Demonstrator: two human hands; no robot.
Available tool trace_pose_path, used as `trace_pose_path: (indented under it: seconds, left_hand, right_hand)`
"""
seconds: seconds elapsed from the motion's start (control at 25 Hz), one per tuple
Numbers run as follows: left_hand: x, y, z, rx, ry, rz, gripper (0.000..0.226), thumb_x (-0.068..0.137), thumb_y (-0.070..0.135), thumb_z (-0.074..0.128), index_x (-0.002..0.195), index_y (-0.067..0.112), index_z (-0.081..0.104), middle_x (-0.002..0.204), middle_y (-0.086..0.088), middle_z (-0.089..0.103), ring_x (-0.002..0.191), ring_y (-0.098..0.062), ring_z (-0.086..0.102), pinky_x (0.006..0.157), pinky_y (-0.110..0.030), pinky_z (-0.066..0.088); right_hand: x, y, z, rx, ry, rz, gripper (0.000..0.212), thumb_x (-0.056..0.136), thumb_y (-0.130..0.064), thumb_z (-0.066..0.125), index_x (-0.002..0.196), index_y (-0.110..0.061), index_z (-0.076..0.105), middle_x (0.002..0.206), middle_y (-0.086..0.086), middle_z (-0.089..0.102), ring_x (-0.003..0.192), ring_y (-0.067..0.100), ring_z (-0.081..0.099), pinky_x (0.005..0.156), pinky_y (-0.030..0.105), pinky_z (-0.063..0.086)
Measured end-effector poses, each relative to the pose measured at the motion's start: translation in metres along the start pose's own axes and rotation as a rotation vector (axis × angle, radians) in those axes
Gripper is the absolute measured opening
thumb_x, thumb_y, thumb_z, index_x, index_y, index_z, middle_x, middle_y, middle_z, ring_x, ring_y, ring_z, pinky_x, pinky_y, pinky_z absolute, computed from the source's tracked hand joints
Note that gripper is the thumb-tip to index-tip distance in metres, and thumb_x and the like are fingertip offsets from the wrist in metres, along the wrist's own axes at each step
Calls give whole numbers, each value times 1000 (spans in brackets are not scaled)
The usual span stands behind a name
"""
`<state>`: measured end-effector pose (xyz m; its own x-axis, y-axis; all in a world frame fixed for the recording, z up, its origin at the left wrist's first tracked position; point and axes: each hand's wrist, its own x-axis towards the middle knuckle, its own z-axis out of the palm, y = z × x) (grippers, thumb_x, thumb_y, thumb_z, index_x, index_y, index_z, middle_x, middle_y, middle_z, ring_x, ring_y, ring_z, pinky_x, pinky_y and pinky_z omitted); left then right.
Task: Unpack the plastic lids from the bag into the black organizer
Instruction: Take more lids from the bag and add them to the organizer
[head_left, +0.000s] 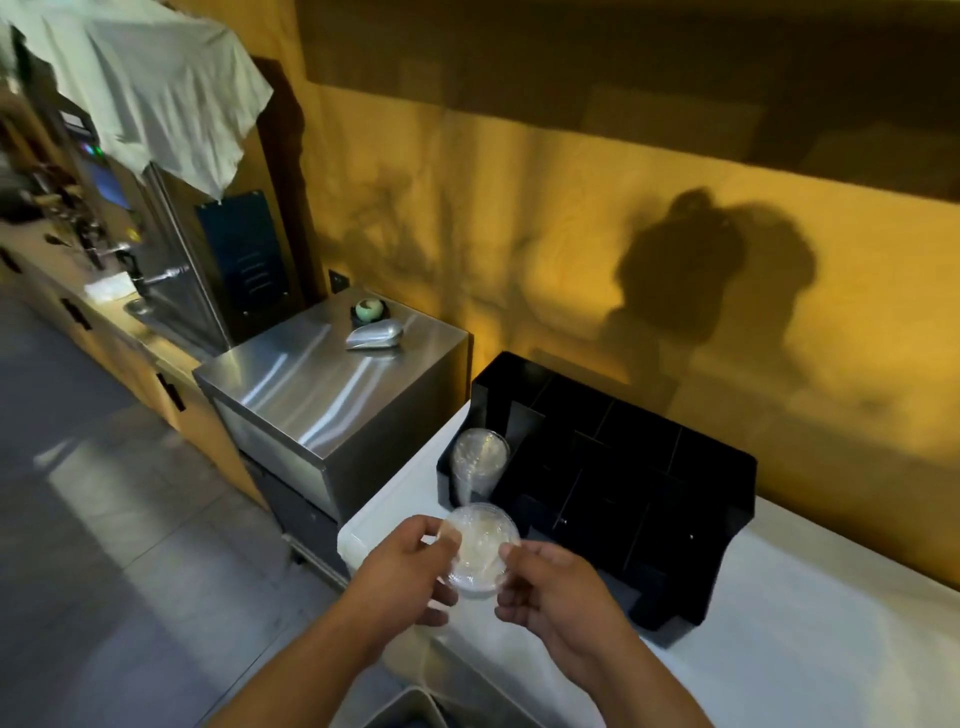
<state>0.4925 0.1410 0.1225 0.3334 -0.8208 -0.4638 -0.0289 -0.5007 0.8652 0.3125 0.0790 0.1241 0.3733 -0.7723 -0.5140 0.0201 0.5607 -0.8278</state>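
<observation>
Head view looks down on a white counter (810, 613) where both bare hands hold a short stack of clear round plastic lids (480, 548) between them, just in front of the black plastic compartmented organizer (639, 483). The left hand (410, 566) has its fingers closed on the stack's rim at about 9 o'clock; the right hand (550, 582) pinches the rim at about 4 o'clock, thumb on top. Thin film seems to cling around the held stack, though blur keeps me from saying whether that is the bag or only glare.

A second, taller column of clear lids (478, 460) already stands in the organizer's front-left compartment, at 12 o'clock from the held stack and near it. The other compartments look dark and I cannot tell what they hold.

By my reading these lids are very light, thin and springy: stiff across the disc but easily bent or cracked at the edge if squeezed hard. Their smooth surfaces probably slide on one another, so a stack may fan out or shed its lowest pieces. A hold across the rim from opposite sides, with a finger under the bottom lid, looks safest; pressing on the domed centre would likely dent it. A brushed-steel cabinet (332, 374) stands at 10 o'clock, well apart.
</observation>
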Motion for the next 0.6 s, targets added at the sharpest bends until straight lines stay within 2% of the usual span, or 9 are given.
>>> trace_pose_path:
  seconds: [0.04,0.16,0.32,0.48,0.6]
  left_hand:
    - [10,14,11,15,23,26,19,103,46,61,109,29,67,95,-10,76,74,-22,78,60,-28,63]
    - [15,21,2,5,-10,15,24,102,45,63,110,23,70,90,-13,76,67,-21,76,60,-30,62]
    - [30,32,19,-3,23,7,23,103,38,64,111,17,71,85,-13,73,64,-21,72,59,-33,59]
    - [45,37,31,19,62,-18,24,104,40,63,106,17,71,82,-9,70,60,-16,71,57,-29,59]
    - [52,38,31,46,65,-24,25,103,41,63,108,18,71,87,-9,71,62,-16,72,58,-28,59]
  right_hand:
    - [10,-11,-15,10,-52,0,18,99,-11,69,106,5,69,67,11,65,59,21,60,62,36,57]
    - [18,-12,-13,-14,-47,-44,20,98,-15,71,102,4,69,69,11,67,60,20,63,62,34,58]
    - [44,-19,-33,-171,-59,-86,20,97,-21,72,96,-2,68,71,9,72,63,21,67,64,35,61]
    - [66,-23,-46,-313,-108,-26,23,100,-30,67,101,-7,65,78,9,79,52,21,65,53,35,59]
    - [72,-28,-47,-367,-139,2,27,102,-35,64,105,-9,64,82,10,80,51,21,65,50,33,58]
